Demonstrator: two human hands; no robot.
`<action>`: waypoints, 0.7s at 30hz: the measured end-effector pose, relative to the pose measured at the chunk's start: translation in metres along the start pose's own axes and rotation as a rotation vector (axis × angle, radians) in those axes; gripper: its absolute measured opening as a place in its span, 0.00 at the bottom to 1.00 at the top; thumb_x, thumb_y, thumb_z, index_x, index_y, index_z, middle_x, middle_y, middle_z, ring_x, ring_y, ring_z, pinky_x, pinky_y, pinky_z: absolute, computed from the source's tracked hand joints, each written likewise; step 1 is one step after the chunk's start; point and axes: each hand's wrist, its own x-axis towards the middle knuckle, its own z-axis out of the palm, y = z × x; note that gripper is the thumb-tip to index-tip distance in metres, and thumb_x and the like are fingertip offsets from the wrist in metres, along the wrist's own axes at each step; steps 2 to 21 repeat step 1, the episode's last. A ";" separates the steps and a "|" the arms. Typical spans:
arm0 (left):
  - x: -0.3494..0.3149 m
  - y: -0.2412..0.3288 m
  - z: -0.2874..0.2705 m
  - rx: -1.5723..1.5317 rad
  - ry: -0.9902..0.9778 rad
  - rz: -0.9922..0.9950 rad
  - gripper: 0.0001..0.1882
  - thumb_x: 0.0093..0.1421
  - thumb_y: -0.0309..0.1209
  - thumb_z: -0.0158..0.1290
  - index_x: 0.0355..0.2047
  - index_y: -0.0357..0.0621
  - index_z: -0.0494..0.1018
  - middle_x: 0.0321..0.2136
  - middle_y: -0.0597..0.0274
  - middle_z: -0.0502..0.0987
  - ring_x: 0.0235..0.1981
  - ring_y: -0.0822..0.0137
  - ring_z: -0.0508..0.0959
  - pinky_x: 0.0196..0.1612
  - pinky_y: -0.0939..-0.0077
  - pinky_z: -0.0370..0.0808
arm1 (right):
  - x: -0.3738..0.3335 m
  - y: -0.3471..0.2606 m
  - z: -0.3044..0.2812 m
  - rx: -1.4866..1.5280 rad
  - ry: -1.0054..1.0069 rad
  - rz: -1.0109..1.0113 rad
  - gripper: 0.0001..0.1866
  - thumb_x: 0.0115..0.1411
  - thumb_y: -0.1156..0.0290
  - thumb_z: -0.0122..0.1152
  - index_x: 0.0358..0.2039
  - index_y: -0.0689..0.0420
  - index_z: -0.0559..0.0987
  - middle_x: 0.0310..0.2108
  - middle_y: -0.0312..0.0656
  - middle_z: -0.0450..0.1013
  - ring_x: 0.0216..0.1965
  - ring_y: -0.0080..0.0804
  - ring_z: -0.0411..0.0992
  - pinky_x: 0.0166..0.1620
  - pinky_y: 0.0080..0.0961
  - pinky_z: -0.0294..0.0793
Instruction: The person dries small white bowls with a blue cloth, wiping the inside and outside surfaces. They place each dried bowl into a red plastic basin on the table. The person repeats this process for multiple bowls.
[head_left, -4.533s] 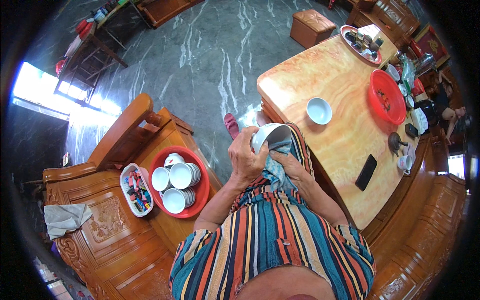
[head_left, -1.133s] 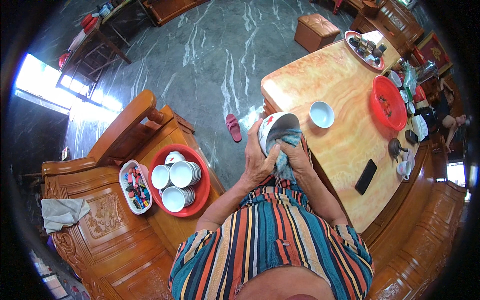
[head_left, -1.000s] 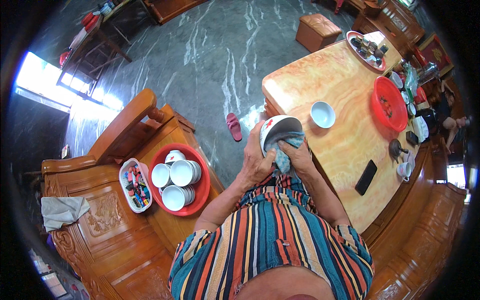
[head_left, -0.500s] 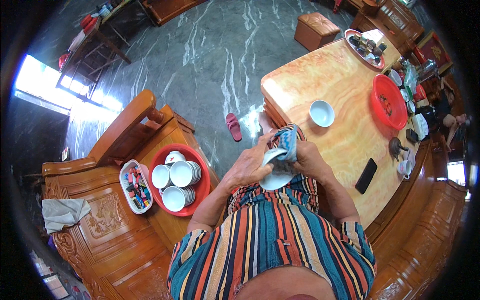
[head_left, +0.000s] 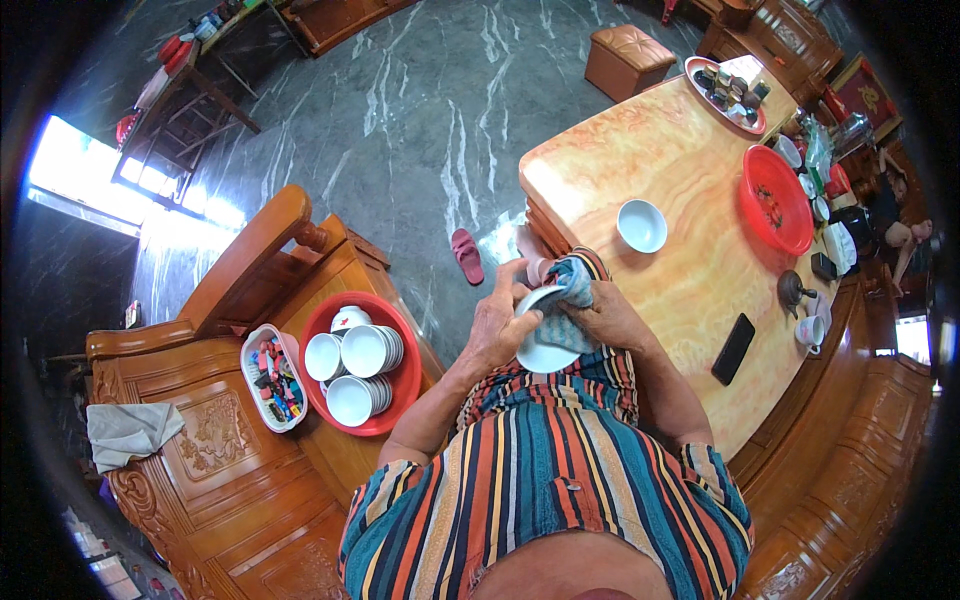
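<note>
Over my lap, my left hand grips a white bowl by its rim, thumb on the near side and fingers at the far side. My right hand is closed on a blue patterned cloth. Part of the cloth is bunched over the bowl's rim, and part lies against its inside. On the table to the right, another white bowl stands upright. To my left, a red basin on the wooden bench holds stacked white bowls.
A white basket of small coloured pieces sits beside the basin. The marble-patterned table bears a red basin, a phone, a mug and a tray of jars. A grey cloth lies on the bench; a pink slipper is on the floor.
The bowl has turned in my left hand, whose fingers have shifted and spread upward. My right hand has moved the cloth down into the bowl, so more cloth shows inside it.
</note>
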 end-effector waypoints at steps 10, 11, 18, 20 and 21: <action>0.001 0.000 0.001 0.007 0.061 0.021 0.39 0.47 0.34 0.51 0.58 0.35 0.50 0.29 0.48 0.77 0.31 0.52 0.78 0.40 0.64 0.72 | 0.000 0.000 0.000 -0.001 0.001 0.001 0.12 0.55 0.71 0.58 0.38 0.63 0.75 0.31 0.51 0.75 0.33 0.45 0.75 0.39 0.35 0.72; 0.001 0.000 0.001 0.007 0.061 0.021 0.39 0.47 0.34 0.51 0.58 0.35 0.50 0.29 0.48 0.77 0.31 0.52 0.78 0.40 0.64 0.72 | 0.000 0.000 0.000 -0.001 0.001 0.001 0.12 0.55 0.71 0.58 0.38 0.63 0.75 0.31 0.51 0.75 0.33 0.45 0.75 0.39 0.35 0.72; 0.001 0.000 0.001 0.007 0.061 0.021 0.39 0.47 0.34 0.51 0.58 0.35 0.50 0.29 0.48 0.77 0.31 0.52 0.78 0.40 0.64 0.72 | 0.000 0.000 0.000 -0.001 0.001 0.001 0.12 0.55 0.71 0.58 0.38 0.63 0.75 0.31 0.51 0.75 0.33 0.45 0.75 0.39 0.35 0.72; 0.001 0.000 0.001 0.007 0.061 0.021 0.39 0.47 0.34 0.51 0.58 0.35 0.50 0.29 0.48 0.77 0.31 0.52 0.78 0.40 0.64 0.72 | 0.000 0.000 0.000 -0.001 0.001 0.001 0.12 0.55 0.71 0.58 0.38 0.63 0.75 0.31 0.51 0.75 0.33 0.45 0.75 0.39 0.35 0.72; 0.001 0.000 0.001 0.007 0.061 0.021 0.39 0.47 0.34 0.51 0.58 0.35 0.50 0.29 0.48 0.77 0.31 0.52 0.78 0.40 0.64 0.72 | 0.000 0.000 0.000 -0.001 0.001 0.001 0.12 0.55 0.71 0.58 0.38 0.63 0.75 0.31 0.51 0.75 0.33 0.45 0.75 0.39 0.35 0.72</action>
